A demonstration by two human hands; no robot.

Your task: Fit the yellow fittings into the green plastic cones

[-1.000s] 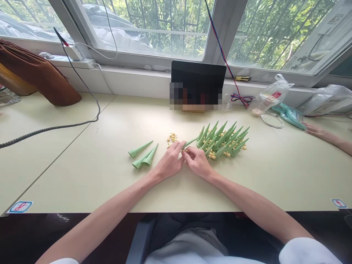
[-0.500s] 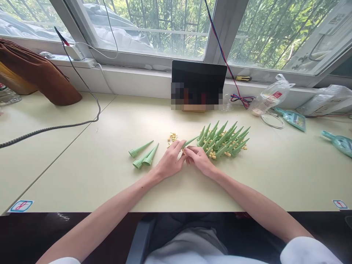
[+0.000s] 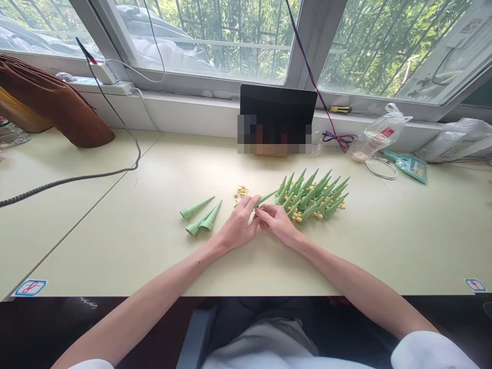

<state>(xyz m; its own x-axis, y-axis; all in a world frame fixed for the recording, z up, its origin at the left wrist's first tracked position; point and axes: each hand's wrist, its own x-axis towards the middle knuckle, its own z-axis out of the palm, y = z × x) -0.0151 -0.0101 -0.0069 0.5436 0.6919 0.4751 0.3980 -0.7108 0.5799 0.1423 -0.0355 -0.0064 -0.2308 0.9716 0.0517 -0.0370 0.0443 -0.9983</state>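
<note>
My left hand [image 3: 242,221] is closed around a green plant-watering spike [image 3: 266,198], its tip pointing up and right. My right hand [image 3: 277,221] meets it at the spike's base, thumb and fingers pinched together; what lies between them is hidden. Just beyond my left hand is a small pile of yellow valves [image 3: 241,191]. Three loose green spikes [image 3: 205,221] lie to the left. Close by my right hand stands a dense cluster of green spikes [image 3: 313,195] with yellow valves fitted near their bases.
A dark screen [image 3: 279,110] on a wooden stand is at the table's back. Behind it to the right lie a yellow cutter [image 3: 340,109], coiled wires [image 3: 340,138], a plastic bag [image 3: 380,133] and a teal item [image 3: 409,166]. A black cable [image 3: 77,178] crosses the left side.
Both hands stay almost in place; my right fingertips shift slightly at the spike's base. A second teal item at the right edge is no longer in view.
</note>
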